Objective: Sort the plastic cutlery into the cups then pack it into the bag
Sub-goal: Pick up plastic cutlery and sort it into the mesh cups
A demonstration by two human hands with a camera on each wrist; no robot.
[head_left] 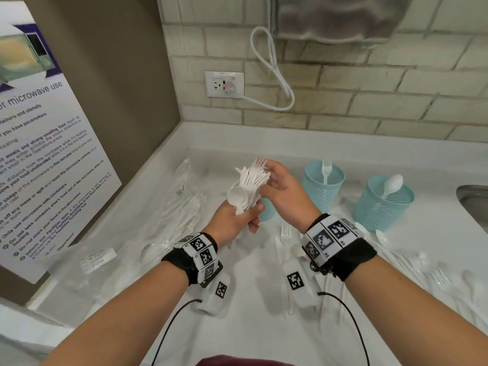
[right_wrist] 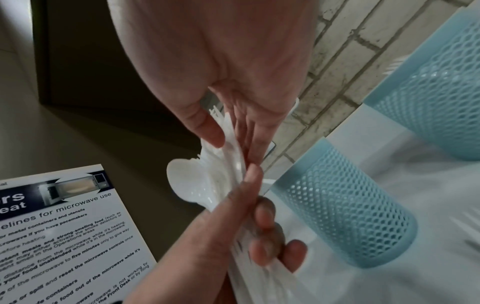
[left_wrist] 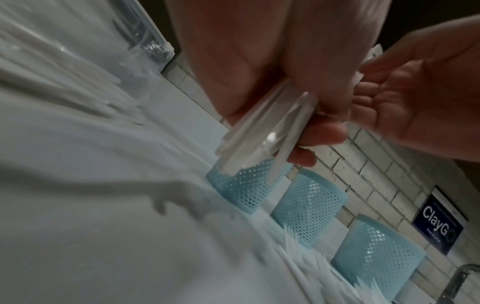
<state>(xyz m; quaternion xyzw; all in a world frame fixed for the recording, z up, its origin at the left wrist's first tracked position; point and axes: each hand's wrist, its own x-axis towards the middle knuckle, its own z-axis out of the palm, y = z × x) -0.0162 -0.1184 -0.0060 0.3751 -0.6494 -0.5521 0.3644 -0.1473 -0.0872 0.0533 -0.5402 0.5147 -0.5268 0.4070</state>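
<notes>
My left hand grips a mixed bundle of white plastic forks and spoons by the handles, held up over the counter. My right hand pinches fork heads at the top of that bundle; the right wrist view shows its thumb and fingers on either side of them. Three light-blue mesh cups stand in a row behind: the left cup half hidden by my hands, the middle cup holding one fork, the right cup holding one spoon. A clear plastic bag lies flat on the left.
Loose white cutlery is scattered on the white counter at the right, and a fork lies under my right wrist. A metal sink sits at the far right edge. A microwave poster leans on the left wall.
</notes>
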